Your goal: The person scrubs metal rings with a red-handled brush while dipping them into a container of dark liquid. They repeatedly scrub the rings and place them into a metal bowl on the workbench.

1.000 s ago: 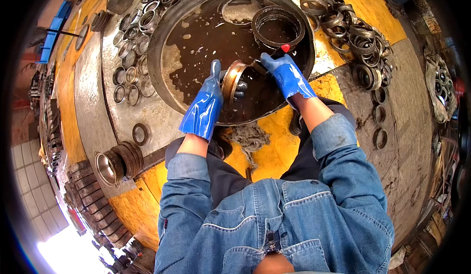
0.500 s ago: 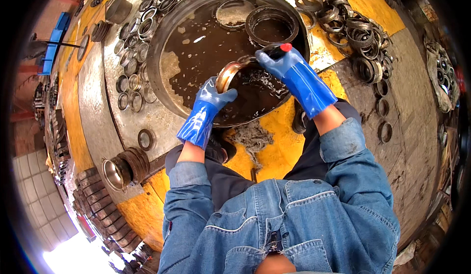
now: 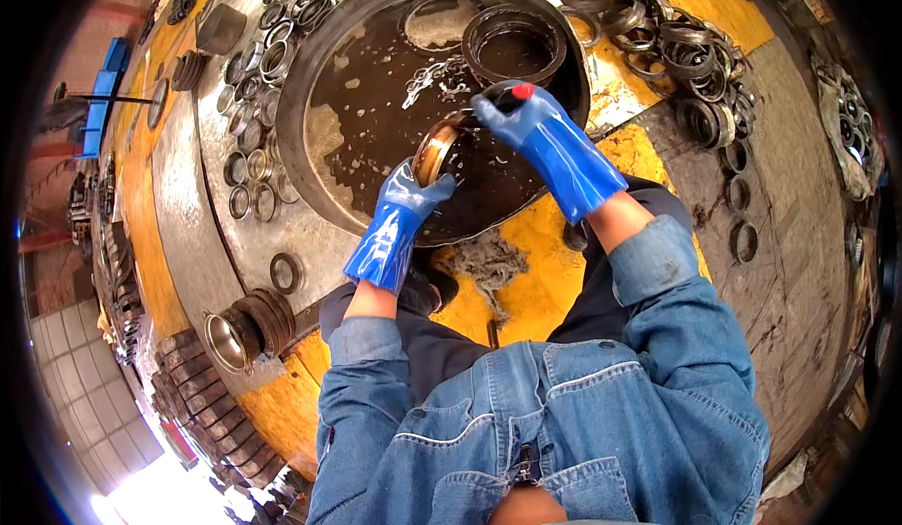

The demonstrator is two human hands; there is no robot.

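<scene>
Left hand point(image 3: 409, 191), blue-gloved: thumb and fingers closed on one copper-toned ring point(image 3: 434, 156). Clock read on the basin point(image 3: 299, 130), twelve farthest from me, puts that ring at six, tilted above dark liquid point(image 3: 376, 102). Right hand point(image 3: 526, 121), blue-gloved, at three: fist wrapped round a dark-handled tool with a red end point(image 3: 522, 91). Its working end hides behind my glove, so a brush is only a fair guess.

Step in hand, by my judgement: working over the ring with the tool. Next move calls for a steady left grip and the ring's face angled toward my right hand.

Surroundings, left to right: dark block point(image 3: 221, 29), ten o'clock; stacked rings point(image 3: 268, 323), seven, beside my left leg; small rings point(image 3: 250, 135), nine to eleven, outside the rim; lone ring point(image 3: 296, 271), seven; pale froth point(image 3: 324, 140), eight, on the liquid; grey rag point(image 3: 484, 264), between five and six, on yellow flooring; heaped rings point(image 3: 691, 50), near three; loose rings point(image 3: 752, 243), toward four.

In the way: large dark ring point(image 3: 473, 44), between one and two, inside the basin just beyond my right hand, crowding strokes outward; murky liquid, concealing whatever lies beneath it.
</scene>
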